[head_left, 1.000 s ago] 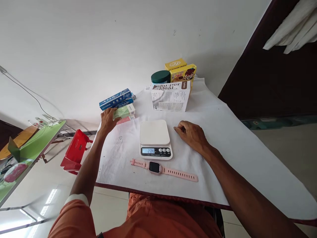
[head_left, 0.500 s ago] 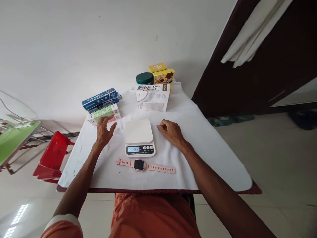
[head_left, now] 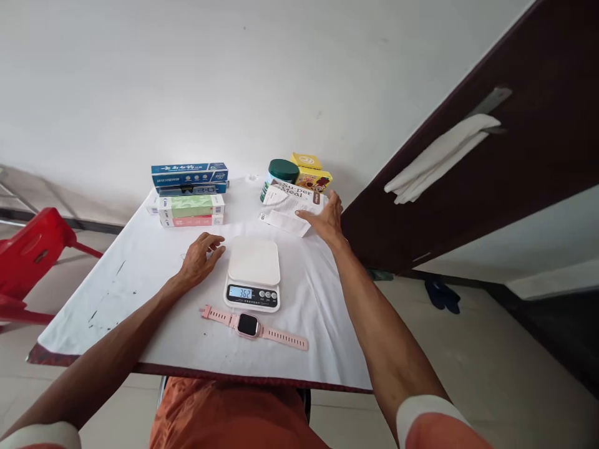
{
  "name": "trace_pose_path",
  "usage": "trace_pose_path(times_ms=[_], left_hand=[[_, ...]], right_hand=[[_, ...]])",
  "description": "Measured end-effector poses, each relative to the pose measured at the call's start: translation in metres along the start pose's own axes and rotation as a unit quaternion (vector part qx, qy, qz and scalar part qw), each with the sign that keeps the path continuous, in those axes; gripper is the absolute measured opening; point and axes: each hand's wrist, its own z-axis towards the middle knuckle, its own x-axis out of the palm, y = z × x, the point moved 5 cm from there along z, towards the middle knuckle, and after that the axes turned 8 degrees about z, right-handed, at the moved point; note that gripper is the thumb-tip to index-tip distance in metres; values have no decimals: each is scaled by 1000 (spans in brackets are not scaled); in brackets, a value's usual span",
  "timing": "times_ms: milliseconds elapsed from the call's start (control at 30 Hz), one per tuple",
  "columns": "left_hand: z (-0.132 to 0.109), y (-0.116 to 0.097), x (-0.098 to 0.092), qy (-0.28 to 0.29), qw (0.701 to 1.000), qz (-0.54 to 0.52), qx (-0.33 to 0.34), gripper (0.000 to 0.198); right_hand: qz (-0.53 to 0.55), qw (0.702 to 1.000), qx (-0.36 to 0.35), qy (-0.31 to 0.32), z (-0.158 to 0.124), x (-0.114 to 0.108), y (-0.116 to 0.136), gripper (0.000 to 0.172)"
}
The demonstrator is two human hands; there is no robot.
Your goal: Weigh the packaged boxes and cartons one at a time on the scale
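Observation:
My right hand (head_left: 329, 218) grips the right side of a white "Super Meal" box (head_left: 291, 209), thumb across its front and fingers at its far edge. The box is tilted. My left hand (head_left: 202, 254) rests on the cloth left of the scale, fingers loosely bent with a gap to the thumb, holding nothing. Between my arms stands a white kitchen scale (head_left: 254, 262); its lit display reads about 362, and its plate bears nothing. In front of the scale lies a pink smartwatch (head_left: 248, 325) with its strap spread out.
Left at the back are stacked blue boxes (head_left: 189, 176) and green and pink cartons (head_left: 191, 209). A green-lidded jar (head_left: 283, 171) and yellow boxes (head_left: 312, 178) stand behind the white box. A red chair (head_left: 40, 240) is left of the table, a dark door (head_left: 449, 162) to the right.
My right hand has moved from beside the scale to the "Super Meal" box and taken hold of it; the box now tilts. My left hand has drawn back from the cartons. The view has shifted.

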Motion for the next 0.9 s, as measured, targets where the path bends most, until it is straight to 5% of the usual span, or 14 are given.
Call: trace_pose_path(times_ms=[100, 267, 433, 700, 900], left_hand=[[-2, 0, 6, 10, 1000, 0, 4, 22], [-2, 4, 9, 15, 1000, 2, -6, 21], [-4, 8, 9, 26, 999, 3, -33, 20], [-4, 5, 10, 44, 998, 6, -52, 19], [-3, 7, 9, 43, 996, -4, -73, 20]], right_hand=[[7, 999, 12, 46, 11, 9, 0, 106], [25, 1000, -8, 14, -17, -3, 13, 84], [218, 974, 43, -41, -49, -11, 27, 83], [335, 938, -49, -73, -86, -68, 97, 66], [344, 937, -49, 23, -114, -55, 122, 67]])
